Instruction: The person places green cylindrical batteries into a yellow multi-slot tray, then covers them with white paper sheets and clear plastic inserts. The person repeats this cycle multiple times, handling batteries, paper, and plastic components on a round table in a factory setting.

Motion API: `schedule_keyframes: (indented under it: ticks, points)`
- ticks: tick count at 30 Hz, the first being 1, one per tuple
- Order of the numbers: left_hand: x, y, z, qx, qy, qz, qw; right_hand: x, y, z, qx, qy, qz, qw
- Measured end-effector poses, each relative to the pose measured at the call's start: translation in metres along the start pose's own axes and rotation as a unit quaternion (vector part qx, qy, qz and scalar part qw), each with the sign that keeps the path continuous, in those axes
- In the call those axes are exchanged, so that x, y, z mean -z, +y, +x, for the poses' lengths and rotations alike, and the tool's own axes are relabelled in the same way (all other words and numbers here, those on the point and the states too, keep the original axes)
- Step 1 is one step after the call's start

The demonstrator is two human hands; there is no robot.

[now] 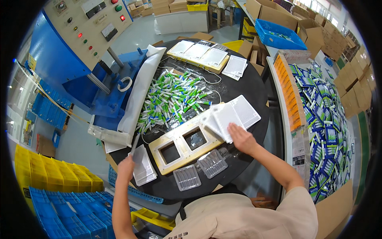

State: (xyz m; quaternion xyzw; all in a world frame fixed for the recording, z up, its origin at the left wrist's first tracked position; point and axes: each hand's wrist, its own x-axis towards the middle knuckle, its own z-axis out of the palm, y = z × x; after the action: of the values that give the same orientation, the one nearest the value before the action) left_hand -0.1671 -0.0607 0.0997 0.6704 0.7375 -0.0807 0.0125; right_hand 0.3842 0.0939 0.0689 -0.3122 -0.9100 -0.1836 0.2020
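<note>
On the round black table, my right hand [242, 138] grips the edge of a white card [226, 119], blurred and tilted over the right end of a cream frame [186, 142]. More white cards [246, 111] lie beside it. Two square openings of the frame show uncovered. At the left, my left hand [126, 166] is closed on a thin white card [136, 144], seen nearly edge-on, beside a small stack of white cards [144, 169]. Clear plastic blister trays [187, 177] lie in front of the frame. Behind it spreads a heap of small green-and-white tubes [171, 95].
A second frame [195, 59], topped with white cards, sits at the table's far side. At left stands a blue press machine [63, 51] with a control panel. Packed blister cards [322, 135] fill the right-hand bench. Yellow bins [55, 171] and blue crates [67, 211] stand lower left.
</note>
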Motion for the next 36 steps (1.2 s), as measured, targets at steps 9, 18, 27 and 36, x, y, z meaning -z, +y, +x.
schedule_keyframes:
  ticks: [9, 18, 27, 36]
  points:
    - [0.068, 0.086, -0.034, 0.138, 0.303, -0.269, 0.903, 0.123, 0.13, -0.177, -0.636, 0.482, 0.455, 0.394]
    - [0.027, 0.174, -0.034, -0.073, 0.257, 0.041, 0.963, 0.073, -0.052, -0.058, -0.325, -0.078, 0.516, 0.789]
    - [-0.004, 0.234, -0.03, -0.097, 0.144, 0.183, 0.968, -0.001, -0.098, 0.003, 0.148, -0.328, 0.324, 0.875]
    - [0.086, 0.134, -0.032, 0.029, 0.199, 0.227, 0.953, -0.014, -0.076, 0.021, 0.126, -0.387, 0.444, 0.798]
